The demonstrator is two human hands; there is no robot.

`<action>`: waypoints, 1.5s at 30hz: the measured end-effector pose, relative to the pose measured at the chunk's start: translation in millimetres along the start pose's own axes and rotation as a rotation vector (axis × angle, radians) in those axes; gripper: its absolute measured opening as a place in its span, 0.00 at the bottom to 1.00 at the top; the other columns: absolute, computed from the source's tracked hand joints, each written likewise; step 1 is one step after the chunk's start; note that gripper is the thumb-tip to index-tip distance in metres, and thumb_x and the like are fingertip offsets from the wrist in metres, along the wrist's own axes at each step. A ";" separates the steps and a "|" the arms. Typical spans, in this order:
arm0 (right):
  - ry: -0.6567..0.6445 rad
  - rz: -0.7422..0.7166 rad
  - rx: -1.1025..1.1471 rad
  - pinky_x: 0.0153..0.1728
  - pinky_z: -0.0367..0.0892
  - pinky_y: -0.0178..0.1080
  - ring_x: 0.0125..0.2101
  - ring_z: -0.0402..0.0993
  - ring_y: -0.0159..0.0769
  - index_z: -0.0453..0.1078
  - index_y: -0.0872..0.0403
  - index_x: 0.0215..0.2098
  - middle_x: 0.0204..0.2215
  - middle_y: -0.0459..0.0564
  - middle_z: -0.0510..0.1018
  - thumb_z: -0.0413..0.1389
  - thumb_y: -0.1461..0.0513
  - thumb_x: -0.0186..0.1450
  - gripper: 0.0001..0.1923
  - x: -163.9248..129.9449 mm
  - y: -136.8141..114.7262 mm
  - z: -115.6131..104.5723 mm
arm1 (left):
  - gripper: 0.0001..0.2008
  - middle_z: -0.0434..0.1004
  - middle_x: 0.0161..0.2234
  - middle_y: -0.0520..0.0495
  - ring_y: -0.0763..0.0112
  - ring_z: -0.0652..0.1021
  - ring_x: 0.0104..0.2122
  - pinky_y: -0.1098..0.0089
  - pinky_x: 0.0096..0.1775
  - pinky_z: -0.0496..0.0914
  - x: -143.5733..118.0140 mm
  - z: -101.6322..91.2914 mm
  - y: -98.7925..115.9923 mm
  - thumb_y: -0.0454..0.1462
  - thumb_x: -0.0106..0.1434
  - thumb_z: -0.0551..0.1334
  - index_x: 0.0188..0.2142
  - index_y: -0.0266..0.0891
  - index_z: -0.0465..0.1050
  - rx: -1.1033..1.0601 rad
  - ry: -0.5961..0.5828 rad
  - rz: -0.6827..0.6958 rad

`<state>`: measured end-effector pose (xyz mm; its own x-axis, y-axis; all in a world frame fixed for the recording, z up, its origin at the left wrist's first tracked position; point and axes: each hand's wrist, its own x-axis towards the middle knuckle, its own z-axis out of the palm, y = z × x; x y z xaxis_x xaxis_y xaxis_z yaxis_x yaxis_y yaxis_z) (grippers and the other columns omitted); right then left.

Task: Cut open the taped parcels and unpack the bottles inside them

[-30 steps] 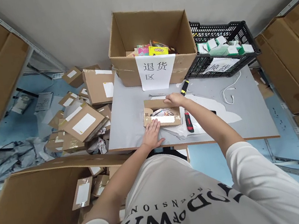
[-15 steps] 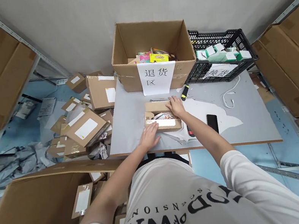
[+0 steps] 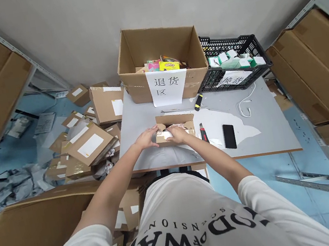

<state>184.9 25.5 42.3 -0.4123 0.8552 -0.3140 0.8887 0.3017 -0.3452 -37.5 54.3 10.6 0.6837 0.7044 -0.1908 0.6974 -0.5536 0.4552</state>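
Both hands were on a small open cardboard box (image 3: pixel 174 126) that sat near the front edge of the grey surface (image 3: pixel 138 121). The left hand (image 3: pixel 146 138) gripped the box's near left corner, fingers curled over the rim, and the right hand (image 3: pixel 178 135) clasped the near wall just beside it, thumb and fingers closed on the cardboard. The far flap of the box stood open, and something pale and pinkish lay inside, too small to tell what. Just right of the box lay a red and black cutter (image 3: pixel 202 130), and beyond that a black phone (image 3: pixel 229 135) lay flat on a white sheet (image 3: pixel 241 126). A yellow and black tool (image 3: pixel 198 101) rested farther back. Behind it all stood a large open carton (image 3: pixel 162 62) bearing a white paper sign (image 3: pixel 167 87), with a black plastic crate (image 3: pixel 233 64) of small white and green packs to its right. A white cable (image 3: pixel 245 104) trailed near the crate. Taped parcels (image 3: pixel 88 142) were heaped on the floor to the left.
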 end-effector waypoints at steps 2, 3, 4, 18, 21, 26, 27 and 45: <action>-0.041 0.026 0.035 0.43 0.65 0.41 0.48 0.71 0.46 0.67 0.54 0.52 0.50 0.56 0.73 0.58 0.53 0.60 0.24 3.5 -3.3 -0.5 | 0.49 0.51 0.64 0.34 0.59 0.60 0.62 0.58 0.62 0.52 0.7 2.1 -0.6 0.48 0.47 0.70 0.63 0.35 0.52 -0.005 -0.010 -0.002; -0.046 0.026 0.041 0.43 0.66 0.41 0.48 0.71 0.46 0.67 0.53 0.52 0.50 0.55 0.73 0.58 0.53 0.60 0.23 3.4 -4.5 -1.1 | 0.49 0.51 0.64 0.35 0.59 0.60 0.62 0.57 0.62 0.52 0.9 2.8 -1.0 0.48 0.47 0.70 0.63 0.36 0.52 -0.006 -0.014 -0.004; -0.041 0.023 0.040 0.42 0.66 0.40 0.48 0.71 0.46 0.67 0.53 0.51 0.50 0.55 0.73 0.58 0.53 0.61 0.22 2.4 -5.7 -1.8 | 0.48 0.51 0.64 0.35 0.59 0.60 0.62 0.57 0.62 0.52 1.0 3.3 -1.3 0.49 0.47 0.70 0.63 0.37 0.52 -0.007 -0.016 -0.007; 0.146 -0.066 -0.224 0.46 0.59 0.44 0.45 0.69 0.44 0.67 0.55 0.49 0.43 0.57 0.75 0.39 0.63 0.71 0.17 -45.0 -29.7 26.5 | 0.47 0.51 0.65 0.37 0.59 0.60 0.62 0.56 0.62 0.49 0.7 6.2 -6.9 0.48 0.49 0.68 0.63 0.36 0.51 0.003 -0.013 -0.015; 0.162 -0.133 -0.261 0.48 0.59 0.45 0.49 0.68 0.44 0.64 0.55 0.54 0.48 0.59 0.73 0.36 0.67 0.70 0.21 -65.1 -31.6 46.8 | 0.45 0.50 0.65 0.37 0.59 0.59 0.63 0.55 0.62 0.49 -0.4 7.2 -6.0 0.45 0.52 0.66 0.64 0.36 0.48 0.006 -0.002 -0.027; 0.217 -0.220 -0.289 0.57 0.54 0.48 0.63 0.51 0.46 0.54 0.58 0.63 0.64 0.59 0.57 0.40 0.70 0.67 0.26 -90.3 -24.5 85.7 | 0.43 0.48 0.66 0.37 0.60 0.57 0.64 0.55 0.62 0.48 -0.3 6.4 -4.9 0.43 0.53 0.64 0.65 0.36 0.47 0.024 -0.020 -0.015; 0.225 -0.223 -0.289 0.59 0.52 0.49 0.64 0.49 0.45 0.50 0.58 0.65 0.65 0.59 0.54 0.41 0.70 0.66 0.28 -92.5 -21.9 92.4 | 0.44 0.48 0.66 0.37 0.61 0.56 0.64 0.55 0.62 0.49 -0.4 6.0 -4.5 0.43 0.53 0.63 0.65 0.36 0.47 0.026 -0.028 -0.013; -0.066 0.085 -0.270 0.44 0.67 0.40 0.46 0.74 0.42 0.69 0.56 0.52 0.49 0.59 0.75 0.43 0.67 0.67 0.19 -45.7 -12.4 1.4 | 0.15 0.77 0.46 0.42 0.62 0.74 0.48 0.59 0.55 0.59 20.7 -13.8 72.5 0.34 0.62 0.52 0.43 0.41 0.74 0.268 0.020 0.155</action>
<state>192.4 -17.9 59.7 -0.3379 0.8557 -0.3919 0.9383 0.3386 -0.0699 24.3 34.9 51.6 0.7838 0.6095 -0.1187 0.6188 -0.7508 0.2310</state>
